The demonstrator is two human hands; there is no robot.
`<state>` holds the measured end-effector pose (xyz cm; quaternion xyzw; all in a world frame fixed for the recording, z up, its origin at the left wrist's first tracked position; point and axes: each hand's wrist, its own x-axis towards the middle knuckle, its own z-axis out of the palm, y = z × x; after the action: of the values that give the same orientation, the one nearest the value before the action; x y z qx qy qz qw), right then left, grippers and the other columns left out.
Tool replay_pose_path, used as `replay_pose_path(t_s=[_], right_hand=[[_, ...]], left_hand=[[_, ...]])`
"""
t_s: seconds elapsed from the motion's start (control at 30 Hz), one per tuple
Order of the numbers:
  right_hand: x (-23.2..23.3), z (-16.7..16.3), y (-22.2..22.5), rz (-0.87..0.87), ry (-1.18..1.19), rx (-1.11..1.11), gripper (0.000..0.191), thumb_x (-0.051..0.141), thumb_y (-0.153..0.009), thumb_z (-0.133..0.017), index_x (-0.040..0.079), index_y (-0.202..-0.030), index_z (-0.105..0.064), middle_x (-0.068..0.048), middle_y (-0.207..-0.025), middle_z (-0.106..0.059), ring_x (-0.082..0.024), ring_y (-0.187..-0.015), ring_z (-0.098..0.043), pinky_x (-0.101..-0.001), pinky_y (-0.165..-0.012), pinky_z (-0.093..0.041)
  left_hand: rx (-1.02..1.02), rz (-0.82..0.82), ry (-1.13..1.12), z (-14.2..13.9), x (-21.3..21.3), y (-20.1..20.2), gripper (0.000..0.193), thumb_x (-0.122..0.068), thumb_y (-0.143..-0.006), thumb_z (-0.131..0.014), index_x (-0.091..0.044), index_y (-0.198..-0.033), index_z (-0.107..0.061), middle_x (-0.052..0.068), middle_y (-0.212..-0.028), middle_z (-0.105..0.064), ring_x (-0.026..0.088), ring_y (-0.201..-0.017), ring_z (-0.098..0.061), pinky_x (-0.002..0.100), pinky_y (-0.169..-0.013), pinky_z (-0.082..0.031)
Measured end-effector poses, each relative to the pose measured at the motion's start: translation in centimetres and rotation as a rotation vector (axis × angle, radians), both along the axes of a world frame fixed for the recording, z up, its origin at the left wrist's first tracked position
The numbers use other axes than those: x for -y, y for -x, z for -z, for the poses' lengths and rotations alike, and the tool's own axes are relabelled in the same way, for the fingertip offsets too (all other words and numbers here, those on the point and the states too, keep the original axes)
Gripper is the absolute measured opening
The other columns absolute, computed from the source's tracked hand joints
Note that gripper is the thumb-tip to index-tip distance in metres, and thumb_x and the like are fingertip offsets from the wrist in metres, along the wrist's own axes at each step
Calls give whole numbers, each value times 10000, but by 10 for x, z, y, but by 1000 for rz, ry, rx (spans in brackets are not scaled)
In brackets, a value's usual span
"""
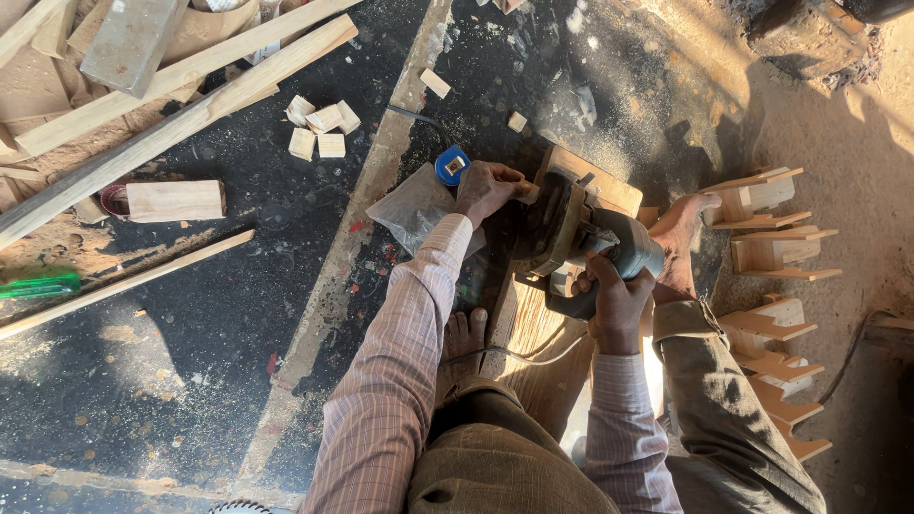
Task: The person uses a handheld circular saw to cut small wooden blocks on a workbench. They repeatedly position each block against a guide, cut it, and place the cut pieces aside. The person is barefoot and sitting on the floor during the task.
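Head view, looking straight down: person crouched on a dusty black floor (pixel 209 314), both hands on the job. Right hand (pixel 617 303) is wrapped tight round the handle of a grey-green power saw (pixel 581 243), fingers closed on it. Saw sits on a wooden board (pixel 533 333) that runs back btwn the feet. Left hand (pixel 487 188) is up at the front of the saw, fingers pinched shut on a small wood block (pixel 528 190), pressing it right vs the saw's guard. Left foot (pixel 464 338) bare, just beside the board; right foot (pixel 681 238) bare too, on the far side of the saw. Thin cord (pixel 533 360) loops across the board near the knees. Just left of the left hand: a blue tape roll (pixel 452 165) and a clear plastic bag (pixel 414 205), touching each other. Further left, a cluster of small cut blocks (pixel 322 128), long wooden strips (pixel 181 105) lying at a slant. On the right, a row of small wooden brackets (pixel 771 286), well apart from the hands.
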<state>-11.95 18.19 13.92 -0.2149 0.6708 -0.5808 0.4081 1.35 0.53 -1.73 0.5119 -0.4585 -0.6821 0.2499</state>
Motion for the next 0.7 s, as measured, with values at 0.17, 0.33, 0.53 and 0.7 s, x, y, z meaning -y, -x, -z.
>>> replay_pose_path(t_s=[0.17, 0.33, 0.53, 0.7], right_hand=[[2, -2, -3, -12, 23, -16, 114, -32, -870, -680, 50, -882, -602, -44, -672, -562, -143, -500, -540, -315, -447, -472], [2, -4, -6, -24, 27, -29, 108, -33, -864, -673, 43, -865, -597, -44, -673, -561, -146, -501, -543, -319, -445, -471], [1, -2, -7, -22, 16, -51, 100, -36, -856, -672, 38, -847, -604, -49, -671, -571, -150, -512, -556, -330, -457, -483], [0, 1, -5, -38, 50, -54, 115, -40, -875, -686, 31, -863, -595, -55, -675, -562, -150, -520, -550, -326, -469, -479]], left_hand=[[-1, -4, -5, -2, 0, -2, 311, -251, -742, -907, -126, -1013, -820, 36, -963, -811, 116, -844, -749, 254, -782, -617], [12, 8, -6, -5, 0, -3, 317, -267, -748, -900, -132, -1024, -820, 35, -974, -813, 120, -863, -753, 263, -807, -617], [62, 32, 12, -8, 1, -6, 314, -299, -749, -902, -157, -1018, -827, 28, -983, -813, 123, -865, -751, 269, -808, -613], [51, 35, 16, -8, 1, -6, 312, -302, -748, -899, -154, -1012, -827, 29, -974, -816, 124, -858, -755, 274, -802, -617]])
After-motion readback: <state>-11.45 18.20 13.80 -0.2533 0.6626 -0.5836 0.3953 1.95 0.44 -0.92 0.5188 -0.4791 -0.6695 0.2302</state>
